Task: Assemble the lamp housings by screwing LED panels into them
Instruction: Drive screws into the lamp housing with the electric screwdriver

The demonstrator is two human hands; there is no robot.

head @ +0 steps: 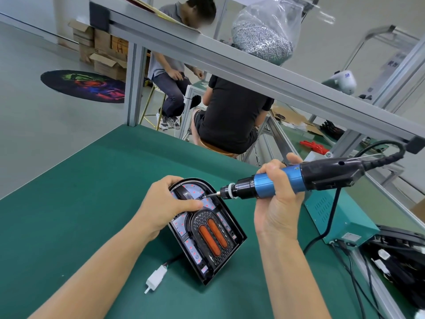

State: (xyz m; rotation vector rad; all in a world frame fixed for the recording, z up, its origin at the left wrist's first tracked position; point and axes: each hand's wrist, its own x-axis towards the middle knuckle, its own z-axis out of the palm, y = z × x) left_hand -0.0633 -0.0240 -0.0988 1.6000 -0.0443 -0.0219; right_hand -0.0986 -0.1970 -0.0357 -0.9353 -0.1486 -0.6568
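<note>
A black arch-shaped lamp housing (232, 246) lies on the green mat, with a white LED panel (212, 203) and two orange strips (212, 234) inside it. My left hand (165, 203) grips the housing's rounded top, thumb lying across the panel. My right hand (279, 196) holds a blue and black electric screwdriver (287, 180). Its bit tip touches the panel near the top of the arch. A white connector (157, 277) on a short black wire trails from the housing's lower left.
A teal power box (338, 217) stands right of the housing, with cables running to the screwdriver. A black tray of parts (400, 261) sits at the far right. A bag of screws (264, 35) rests on the overhead rail. Two people sit beyond the table's far edge.
</note>
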